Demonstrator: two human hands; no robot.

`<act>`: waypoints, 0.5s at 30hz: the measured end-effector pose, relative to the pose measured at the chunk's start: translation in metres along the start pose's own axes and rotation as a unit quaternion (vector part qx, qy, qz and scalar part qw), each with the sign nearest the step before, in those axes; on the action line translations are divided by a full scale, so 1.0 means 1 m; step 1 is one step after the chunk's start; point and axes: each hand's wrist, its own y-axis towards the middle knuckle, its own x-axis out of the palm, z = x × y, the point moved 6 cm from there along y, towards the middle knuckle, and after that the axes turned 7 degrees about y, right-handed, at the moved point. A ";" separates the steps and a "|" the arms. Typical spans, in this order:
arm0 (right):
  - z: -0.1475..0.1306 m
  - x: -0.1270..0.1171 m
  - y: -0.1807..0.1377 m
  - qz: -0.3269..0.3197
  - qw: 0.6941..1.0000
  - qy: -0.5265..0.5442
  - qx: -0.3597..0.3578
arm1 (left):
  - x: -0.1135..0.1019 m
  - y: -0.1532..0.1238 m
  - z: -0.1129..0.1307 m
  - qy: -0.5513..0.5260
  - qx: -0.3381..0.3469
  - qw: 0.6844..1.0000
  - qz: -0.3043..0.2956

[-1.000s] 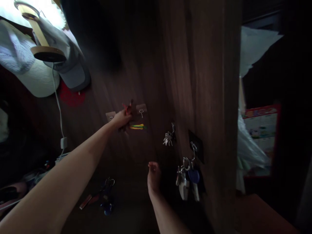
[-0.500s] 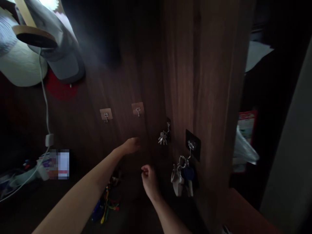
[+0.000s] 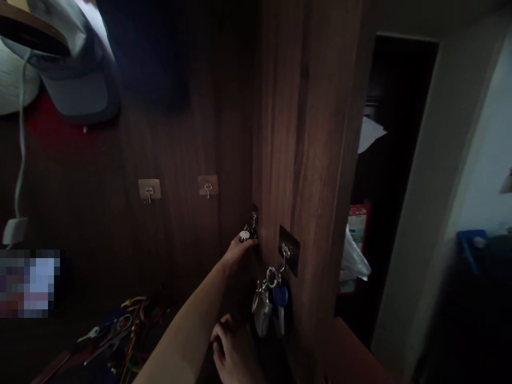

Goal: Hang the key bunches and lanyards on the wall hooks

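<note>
The wood-grain panel [image 3: 304,133] looks smooth, with a soft sheen along its vertical grain. Two thin metal hooks [image 3: 149,192] shine against tan, matt adhesive pads [image 3: 208,185], while another bright metal hook [image 3: 285,253] sits on a black, faintly glossy plate [image 3: 288,249]. From it hang a polished steel split ring [image 3: 272,276], a metal key with a glossy blue plastic head [image 3: 280,296], and a dull silvery fob [image 3: 262,314]. Higher up, the cap [image 3: 76,90] is matt cloth, and the white cable [image 3: 22,133] has a smooth plastic sheath. The door frame [image 3: 436,160] is smooth, matt and pale.
</note>
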 end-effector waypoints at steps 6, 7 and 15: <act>-0.002 0.001 -0.003 -0.009 1.000 0.008 -0.004 | -0.004 -0.002 0.017 0.047 0.000 0.998 0.040; -0.003 0.000 -0.003 -0.010 1.000 0.006 -0.005 | -0.005 -0.004 0.020 0.058 -0.002 0.997 0.042; -0.008 -0.005 -0.002 -0.003 1.000 0.003 -0.017 | -0.016 -0.013 0.051 0.196 -0.035 0.980 -0.002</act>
